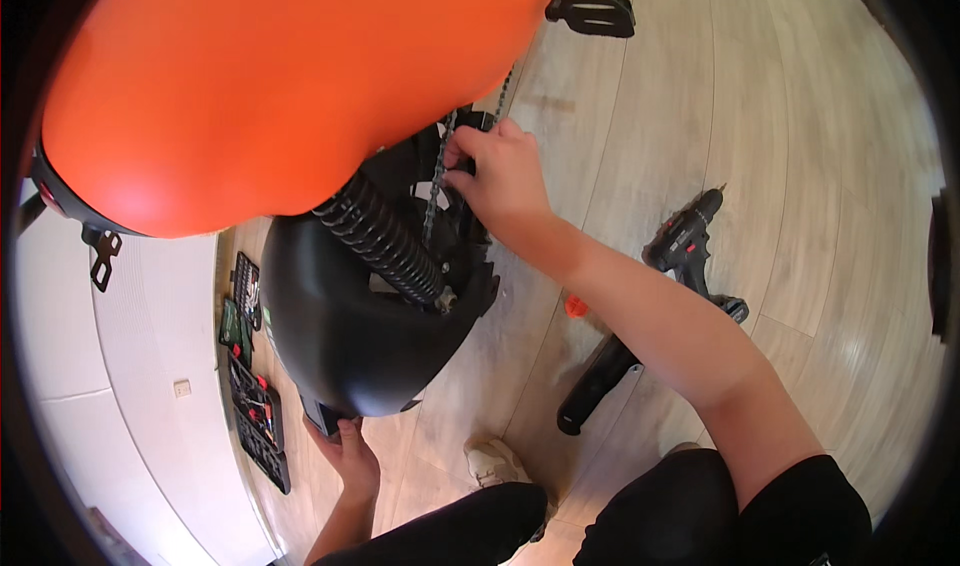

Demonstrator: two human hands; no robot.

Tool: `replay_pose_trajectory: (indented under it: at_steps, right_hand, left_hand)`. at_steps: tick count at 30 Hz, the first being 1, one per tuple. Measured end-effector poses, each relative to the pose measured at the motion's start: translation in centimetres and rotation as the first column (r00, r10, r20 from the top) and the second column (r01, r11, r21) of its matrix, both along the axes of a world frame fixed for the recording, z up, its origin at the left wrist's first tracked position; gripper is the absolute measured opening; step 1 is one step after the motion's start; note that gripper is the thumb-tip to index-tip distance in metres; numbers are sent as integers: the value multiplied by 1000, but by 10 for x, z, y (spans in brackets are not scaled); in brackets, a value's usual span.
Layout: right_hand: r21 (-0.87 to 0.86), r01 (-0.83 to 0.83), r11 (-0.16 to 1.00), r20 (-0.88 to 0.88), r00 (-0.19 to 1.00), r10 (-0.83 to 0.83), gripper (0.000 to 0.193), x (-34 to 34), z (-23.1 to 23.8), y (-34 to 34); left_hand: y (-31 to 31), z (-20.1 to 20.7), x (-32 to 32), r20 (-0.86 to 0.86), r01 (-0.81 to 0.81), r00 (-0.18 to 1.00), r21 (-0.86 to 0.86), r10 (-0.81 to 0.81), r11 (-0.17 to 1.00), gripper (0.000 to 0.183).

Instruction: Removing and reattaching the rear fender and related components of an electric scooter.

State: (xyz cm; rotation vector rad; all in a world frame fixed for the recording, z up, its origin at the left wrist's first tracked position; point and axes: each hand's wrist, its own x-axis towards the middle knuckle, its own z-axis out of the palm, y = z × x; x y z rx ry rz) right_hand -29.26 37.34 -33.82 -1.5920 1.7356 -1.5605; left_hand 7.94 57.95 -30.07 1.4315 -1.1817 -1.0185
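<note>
A bulky orange body panel of a pedal-driven two-wheeler fills the upper left. Below it a black coil-spring shock absorber slants over the rounded black rear fender. A dark metal chain runs beside the spring. My right hand is closed on this chain, thumb and fingertips pinching it from the right. Low at the rear, my left hand is closed around a dark flat flap at the fender's lower end; some of its fingers are hidden behind the flap.
A black cordless drill lies on the wooden floor to the right, near a long black curved part and a small orange piece. Open tool cases line the white wall at left. A pedal juts out above.
</note>
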Motion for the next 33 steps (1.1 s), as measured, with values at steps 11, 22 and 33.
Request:
replay_pose_trajectory:
  at_steps: [11,22,33]
  right_hand:
    - [16,-42,999,538,843,27,22,2,-32,68]
    - [163,-336,928,881,472,16,16,18,-69,104]
    - [191,-508,840,627,721,293,14,10,1,136]
  left_hand:
    - [-18,30,8,326,127,938,0,-120,992,72]
    - [-56,46,-27,879,152,462,-213,121,965,59]
    - [-53,51,-9,878,152,426,-306,217,940,25]
